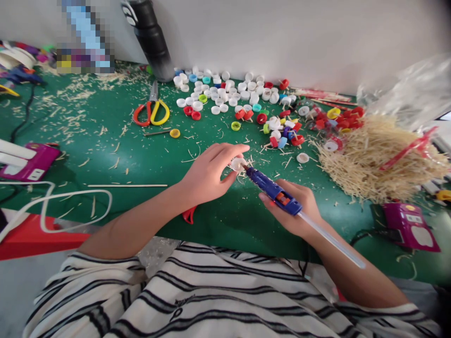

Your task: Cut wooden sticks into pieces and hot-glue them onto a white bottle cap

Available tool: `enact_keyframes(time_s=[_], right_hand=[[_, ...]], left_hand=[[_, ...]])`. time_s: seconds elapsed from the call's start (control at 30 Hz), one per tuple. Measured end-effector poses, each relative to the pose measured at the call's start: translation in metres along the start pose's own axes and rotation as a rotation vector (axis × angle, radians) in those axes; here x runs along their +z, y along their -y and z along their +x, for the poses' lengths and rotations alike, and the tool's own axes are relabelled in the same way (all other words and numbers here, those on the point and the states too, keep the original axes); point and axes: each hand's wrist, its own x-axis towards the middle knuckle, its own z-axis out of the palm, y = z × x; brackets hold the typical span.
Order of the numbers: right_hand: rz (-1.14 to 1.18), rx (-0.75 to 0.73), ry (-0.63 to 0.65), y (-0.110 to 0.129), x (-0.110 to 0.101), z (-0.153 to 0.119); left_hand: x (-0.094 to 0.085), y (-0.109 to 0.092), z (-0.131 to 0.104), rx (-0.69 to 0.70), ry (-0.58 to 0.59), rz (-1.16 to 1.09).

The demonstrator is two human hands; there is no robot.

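Between the fingertips of my left hand (213, 172) is a white bottle cap (237, 164), its hollow side facing up. My right hand (299, 206) is wrapped round a blue glue gun (269, 187), whose nozzle tip points into the cap. A long translucent glue stick (333, 240) sticks out of the gun's back end and lies above my right forearm. Small wood slivers are scattered on the green table (225, 225) around the cap. A single white cap (302, 157) lies to the right of the gun.
Many loose caps (230, 94) spread at the back, near a black bottle (151, 42) and scissors (152, 110). Thin wooden sticks (380, 159) are heaped at the right, beside a purple device (412, 226). A white cable (75, 230) loops at the left; one stick (127, 186) lies near my left forearm.
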Motion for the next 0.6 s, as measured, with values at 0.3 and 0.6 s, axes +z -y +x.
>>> enact_keyframes(time_s=[0.3, 0.6], right_hand=[[0.0, -0.028, -0.024, -0.001, 0.0005, -0.0003], [0.034, -0.127, -0.082, -0.0068, 0.0014, -0.0007]], left_hand=[[0.0006, -0.002, -0.0002, 0.003, 0.023, 0.003], [0.0011, 0.0014, -0.0009, -0.025, 0.038, -0.014]])
